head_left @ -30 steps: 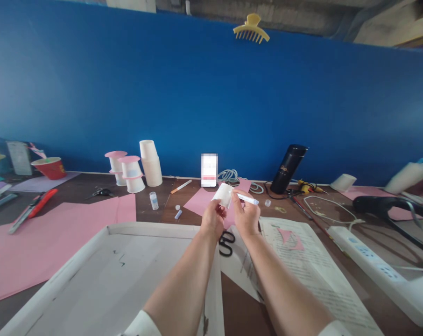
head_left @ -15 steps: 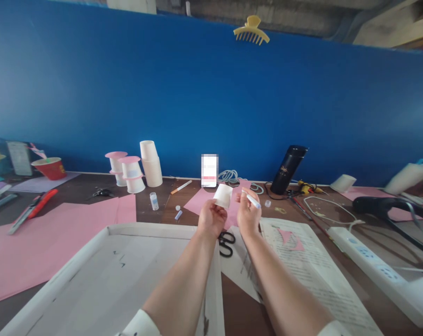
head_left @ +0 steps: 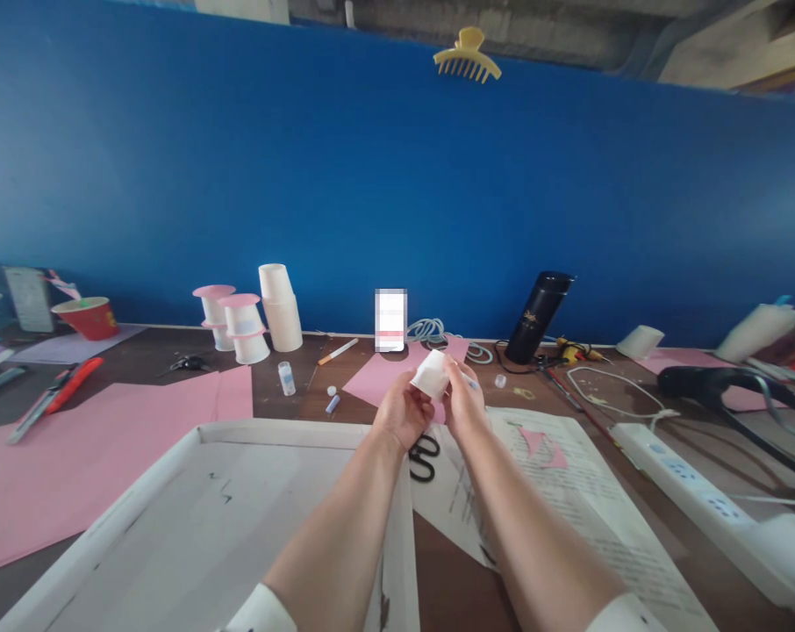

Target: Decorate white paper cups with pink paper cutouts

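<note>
Overhead, blue wall (head_left: 371, 175) behind cluttered brown table (head_left: 292, 395).

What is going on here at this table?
A person works with bare hands above a cluttered table. The left hand holds a small white paper cup, tilted, in the air. The right hand, close beside it, grips a white pen. Black scissors lie on the table below the hands, and more cups stand near the blue wall.

Two bare forearms, white sleeve cuffs (head_left: 259, 614)
</note>
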Demonstrator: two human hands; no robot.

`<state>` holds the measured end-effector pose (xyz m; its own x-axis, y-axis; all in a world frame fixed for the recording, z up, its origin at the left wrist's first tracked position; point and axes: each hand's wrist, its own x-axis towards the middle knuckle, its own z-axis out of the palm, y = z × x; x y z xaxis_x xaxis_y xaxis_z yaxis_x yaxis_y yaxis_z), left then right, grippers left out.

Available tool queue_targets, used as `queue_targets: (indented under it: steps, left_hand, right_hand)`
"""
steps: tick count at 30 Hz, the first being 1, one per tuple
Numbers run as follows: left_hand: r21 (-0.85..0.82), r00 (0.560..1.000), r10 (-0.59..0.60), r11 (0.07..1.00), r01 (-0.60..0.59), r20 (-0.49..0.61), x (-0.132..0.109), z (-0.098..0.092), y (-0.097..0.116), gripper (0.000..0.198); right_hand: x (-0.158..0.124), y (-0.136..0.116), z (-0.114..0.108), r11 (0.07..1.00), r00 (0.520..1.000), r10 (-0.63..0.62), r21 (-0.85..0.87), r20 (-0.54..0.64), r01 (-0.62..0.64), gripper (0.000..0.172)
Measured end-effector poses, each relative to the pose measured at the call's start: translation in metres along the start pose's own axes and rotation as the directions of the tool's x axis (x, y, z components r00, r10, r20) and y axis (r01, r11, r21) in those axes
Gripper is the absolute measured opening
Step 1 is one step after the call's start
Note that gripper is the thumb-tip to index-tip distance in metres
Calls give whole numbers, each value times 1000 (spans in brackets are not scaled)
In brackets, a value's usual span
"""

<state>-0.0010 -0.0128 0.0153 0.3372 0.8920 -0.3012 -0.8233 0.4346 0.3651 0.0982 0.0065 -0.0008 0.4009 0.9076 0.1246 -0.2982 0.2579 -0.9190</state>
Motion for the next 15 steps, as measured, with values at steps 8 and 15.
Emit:
queue_targets:
  steps: [8,15]
  left_hand:
    - [117,993,66,992,-54,-96,5,-2,-6,10]
    - [66,977,161,986,-153,-143,7,-2,1,4]
  right_hand:
    - [3,9,-3,979,986,-118,-181,-118,95,53]
    - [-13,-15,0,719,832,-553,-477,48,506,37]
